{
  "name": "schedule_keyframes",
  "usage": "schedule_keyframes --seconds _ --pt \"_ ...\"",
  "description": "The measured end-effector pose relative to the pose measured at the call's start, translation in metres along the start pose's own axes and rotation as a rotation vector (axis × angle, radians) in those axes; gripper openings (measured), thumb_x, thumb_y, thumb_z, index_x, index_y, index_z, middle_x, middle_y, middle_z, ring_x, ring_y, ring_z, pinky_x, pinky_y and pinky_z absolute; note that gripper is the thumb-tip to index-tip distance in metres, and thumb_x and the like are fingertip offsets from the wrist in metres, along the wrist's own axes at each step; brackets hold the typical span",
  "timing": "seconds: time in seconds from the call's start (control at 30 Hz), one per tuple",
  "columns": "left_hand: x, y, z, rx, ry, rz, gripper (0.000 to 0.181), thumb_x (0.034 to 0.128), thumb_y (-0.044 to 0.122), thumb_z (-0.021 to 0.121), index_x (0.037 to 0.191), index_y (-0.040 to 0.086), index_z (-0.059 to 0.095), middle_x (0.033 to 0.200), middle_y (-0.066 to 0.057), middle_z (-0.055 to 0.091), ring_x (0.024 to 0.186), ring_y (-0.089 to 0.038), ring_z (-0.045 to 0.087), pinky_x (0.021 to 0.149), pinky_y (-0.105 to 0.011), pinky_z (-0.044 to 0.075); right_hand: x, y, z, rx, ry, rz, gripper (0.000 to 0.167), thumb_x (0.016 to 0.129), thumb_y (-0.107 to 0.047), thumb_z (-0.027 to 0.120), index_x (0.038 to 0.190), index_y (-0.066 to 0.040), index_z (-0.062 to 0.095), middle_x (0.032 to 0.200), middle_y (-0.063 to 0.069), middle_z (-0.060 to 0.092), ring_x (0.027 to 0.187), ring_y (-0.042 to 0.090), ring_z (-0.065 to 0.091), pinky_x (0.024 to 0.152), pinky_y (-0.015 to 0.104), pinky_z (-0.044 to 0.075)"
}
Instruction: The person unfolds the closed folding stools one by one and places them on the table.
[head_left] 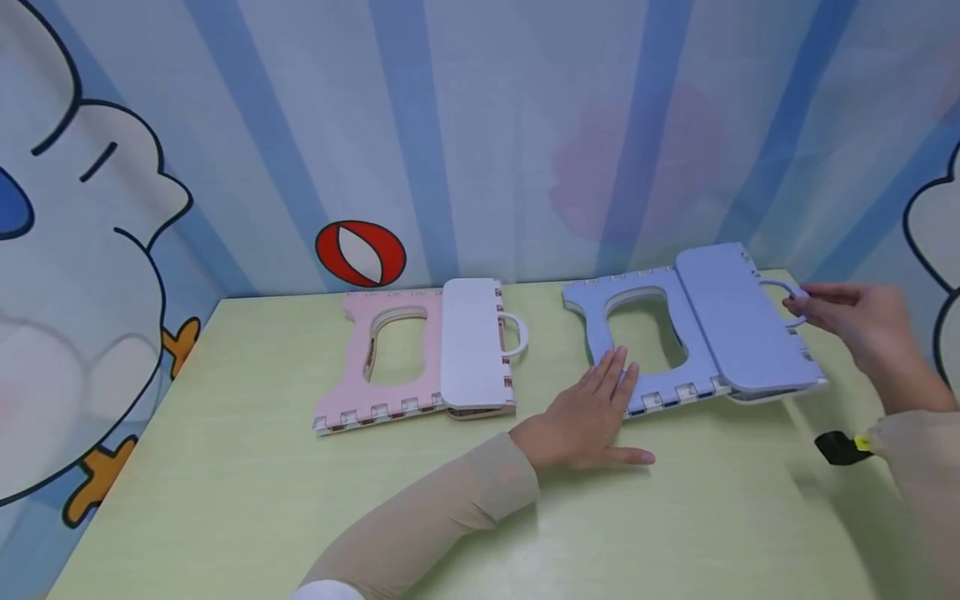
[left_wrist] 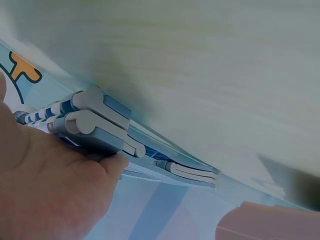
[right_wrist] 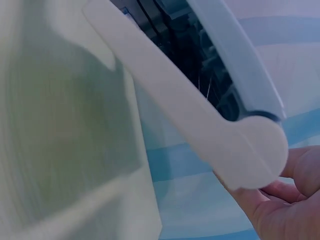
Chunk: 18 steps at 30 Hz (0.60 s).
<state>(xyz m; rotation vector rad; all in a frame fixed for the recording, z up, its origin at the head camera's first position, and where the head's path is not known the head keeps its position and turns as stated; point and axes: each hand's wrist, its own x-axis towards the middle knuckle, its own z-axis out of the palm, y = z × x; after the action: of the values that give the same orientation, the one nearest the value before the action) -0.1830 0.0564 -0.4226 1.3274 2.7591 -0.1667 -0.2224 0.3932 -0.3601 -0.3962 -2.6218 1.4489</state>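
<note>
A folded blue stool (head_left: 750,325) lies at the table's right, its handle end raised a little. My right hand (head_left: 862,321) pinches its loop handle (head_left: 795,304) between thumb and fingers. In the head view my left hand (head_left: 588,412) lies with straight fingers on the stool's left leg part, thumb pointing right. The left wrist view shows my left hand (left_wrist: 60,175) against the stool's hinged edge (left_wrist: 100,120). From the right wrist view, the stool's pale panel (right_wrist: 175,95) stands at an angle to another panel, with my right hand (right_wrist: 295,205) behind its rounded end.
A folded pink stool (head_left: 397,342) with a white panel and loop handle lies left of the blue one on the pale green table (head_left: 225,467). A striped blue cloth (head_left: 510,125) with cartoon prints hangs behind the table. A black tag-like piece (head_left: 842,447) is by the right sleeve.
</note>
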Motion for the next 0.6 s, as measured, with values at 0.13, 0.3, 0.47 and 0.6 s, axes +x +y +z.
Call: schedule_keyframes --seconds 0.13,0.3,0.47,0.6 --pt "0.000 -0.001 0.001 0.003 0.008 0.001 0.104 0.0940 0.076 0.027 0.158 0.001 -0.005 0.163 -0.023 -0.012 0.150 -0.032 -0.010 0.120 -0.032 0.001 -0.002 -0.008 -0.001 -0.041 0.016 0.012 0.052 0.102 -0.025 0.056 0.141 0.010 0.047 0.080 -0.030 0.052 0.072 -0.018 0.055 0.072 0.011 0.052" --pt "0.000 -0.002 0.003 0.007 0.014 -0.001 0.102 0.0948 0.075 0.025 0.158 0.001 -0.005 0.163 -0.023 -0.012 0.150 -0.031 -0.012 0.120 -0.031 -0.001 -0.004 -0.017 -0.003 -0.105 0.025 0.031 0.055 0.101 -0.033 0.057 0.141 0.004 0.050 0.090 -0.023 0.056 0.077 -0.014 0.055 0.084 0.022 0.053" --pt "0.001 -0.002 0.004 0.033 0.021 -0.012 0.095 0.0986 0.070 0.022 0.158 0.001 -0.005 0.163 -0.023 -0.009 0.150 -0.031 -0.011 0.119 -0.031 -0.001 -0.006 -0.025 -0.004 -0.179 0.038 0.019 0.058 0.101 -0.038 0.055 0.143 0.001 0.050 0.119 0.005 0.060 0.088 -0.004 0.055 0.094 0.035 0.049" --pt "0.001 -0.003 0.001 0.030 0.036 -0.012 0.084 0.1039 0.060 0.023 0.158 0.000 -0.002 0.163 -0.024 -0.006 0.151 -0.033 -0.006 0.120 -0.032 0.002 -0.008 -0.032 -0.005 -0.207 0.047 0.001 0.057 0.101 -0.038 0.054 0.142 0.002 0.050 0.130 0.016 0.057 0.092 0.000 0.054 0.090 0.026 0.051"
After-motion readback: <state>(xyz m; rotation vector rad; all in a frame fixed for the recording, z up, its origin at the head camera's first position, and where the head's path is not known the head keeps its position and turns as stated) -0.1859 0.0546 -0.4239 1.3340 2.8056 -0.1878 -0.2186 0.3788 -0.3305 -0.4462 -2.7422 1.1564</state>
